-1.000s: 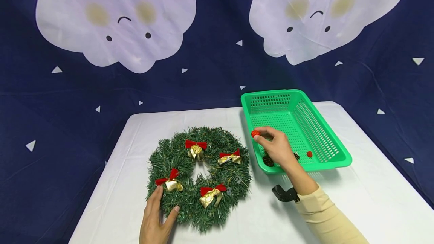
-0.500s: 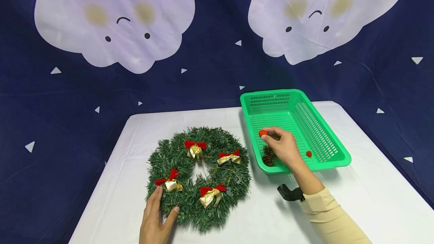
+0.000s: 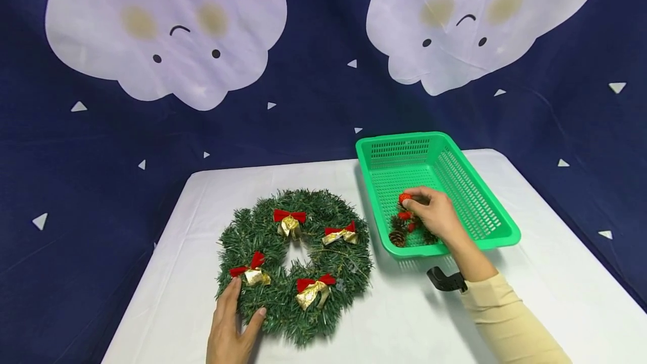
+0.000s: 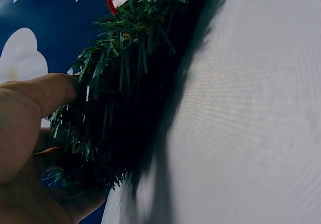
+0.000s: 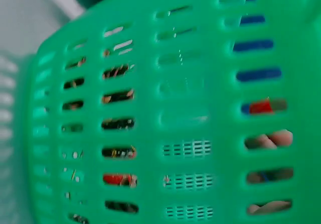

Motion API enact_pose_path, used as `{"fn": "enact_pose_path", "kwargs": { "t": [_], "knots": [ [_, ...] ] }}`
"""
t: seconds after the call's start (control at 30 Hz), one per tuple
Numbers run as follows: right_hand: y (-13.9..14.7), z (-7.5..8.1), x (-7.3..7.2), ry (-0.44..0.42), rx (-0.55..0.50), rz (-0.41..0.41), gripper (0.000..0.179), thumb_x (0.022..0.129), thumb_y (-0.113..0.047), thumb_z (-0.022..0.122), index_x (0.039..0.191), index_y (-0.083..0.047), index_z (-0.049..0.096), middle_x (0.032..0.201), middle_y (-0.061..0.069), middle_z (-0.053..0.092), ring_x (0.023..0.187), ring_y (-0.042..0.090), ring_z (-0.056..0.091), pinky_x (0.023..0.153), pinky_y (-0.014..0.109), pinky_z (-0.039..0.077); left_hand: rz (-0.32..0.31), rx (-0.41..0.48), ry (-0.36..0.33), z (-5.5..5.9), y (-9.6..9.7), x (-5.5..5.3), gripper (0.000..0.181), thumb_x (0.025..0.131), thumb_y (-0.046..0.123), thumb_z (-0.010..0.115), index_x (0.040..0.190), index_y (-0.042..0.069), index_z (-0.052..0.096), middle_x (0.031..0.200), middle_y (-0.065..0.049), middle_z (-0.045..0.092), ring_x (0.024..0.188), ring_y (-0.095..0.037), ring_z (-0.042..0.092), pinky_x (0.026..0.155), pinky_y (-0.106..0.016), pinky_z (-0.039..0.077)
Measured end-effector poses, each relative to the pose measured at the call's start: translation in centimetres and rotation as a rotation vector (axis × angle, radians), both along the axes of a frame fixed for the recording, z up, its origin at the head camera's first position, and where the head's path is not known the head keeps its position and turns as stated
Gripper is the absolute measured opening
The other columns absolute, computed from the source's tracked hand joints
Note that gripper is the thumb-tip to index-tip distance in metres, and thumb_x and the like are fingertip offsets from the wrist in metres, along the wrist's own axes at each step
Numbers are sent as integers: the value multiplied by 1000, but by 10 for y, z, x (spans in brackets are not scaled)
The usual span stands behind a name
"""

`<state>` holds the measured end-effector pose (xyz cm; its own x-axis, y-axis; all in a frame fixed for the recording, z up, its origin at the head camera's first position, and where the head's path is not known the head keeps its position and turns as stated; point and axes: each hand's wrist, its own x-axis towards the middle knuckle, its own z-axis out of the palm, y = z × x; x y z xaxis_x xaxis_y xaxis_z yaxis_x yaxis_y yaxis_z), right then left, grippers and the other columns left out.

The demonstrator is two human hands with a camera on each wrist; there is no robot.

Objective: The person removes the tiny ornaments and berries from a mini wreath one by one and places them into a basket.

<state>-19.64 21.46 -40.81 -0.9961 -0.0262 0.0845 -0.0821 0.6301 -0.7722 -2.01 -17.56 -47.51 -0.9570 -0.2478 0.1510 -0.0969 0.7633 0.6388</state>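
A green Christmas wreath (image 3: pixel 323 206) with red bows and gold bells lies on the white table. My left hand (image 3: pixel 232 319) holds its lower left edge, thumb on one side and fingers on the other. In the left wrist view, the left hand's thumb (image 4: pixel 52 91) presses into the tinsel. Over the near end of a green basket (image 3: pixel 369 184), my right hand (image 3: pixel 434 212) pinches a red strawberry-like ornament (image 3: pixel 405 198) between thumb and fingers. Beneath it are a brown pinecone (image 3: pixel 397 239) and a red berry cluster (image 3: pixel 406 215). Through the basket slots, the right wrist view shows the right hand's fingers (image 5: pixel 271 139).
The basket stands right of the wreath, its slotted wall (image 5: pixel 145 133) filling the right wrist view. White cloth covers the table (image 3: pixel 202 212). A dark blue curtain (image 3: pixel 318 122) with white clouds hangs behind. A black wrist mount (image 3: pixel 445 280) sits by the right sleeve.
My right hand has moved right, from the basket's left rim to over its inside, still pinching the ornament. More red berries show beneath it. The left hand stays at the wreath.
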Motion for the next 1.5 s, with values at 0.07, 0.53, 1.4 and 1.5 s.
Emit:
{"fn": "enact_pose_path", "kwargs": {
  "t": [0.07,0.53,1.4,1.5],
  "knots": [
    [3,0,-2,-9,11,12,36,91,-32,62,120,-10,63,111,17,68,100,31,64,79,40,54,1,9,5,0,0,0,76,84,30,71,147,8,34,147,-13,36,129,-41,39,93,-61,42],
    [20,-4,-16,-71,187,95,30,91,-25,62,116,-8,65,107,17,69,93,29,65,67,34,51,2,2,10,0,0,0,75,84,30,71,146,8,34,147,-12,36,129,-40,40,92,-61,43],
    [15,-9,-21,-76,400,153,28,88,-18,64,111,-2,67,99,17,71,84,28,66,67,39,53,-10,-12,99,-5,-2,4,75,82,26,73,145,7,37,145,-13,39,126,-40,42,90,-61,44],
    [15,-9,-20,-77,395,151,28,89,-16,62,113,-2,66,102,18,71,87,30,67,70,41,54,-16,-11,101,-5,-2,4,75,82,26,73,145,7,36,145,-13,39,126,-40,42,90,-61,44]
  ]
}}
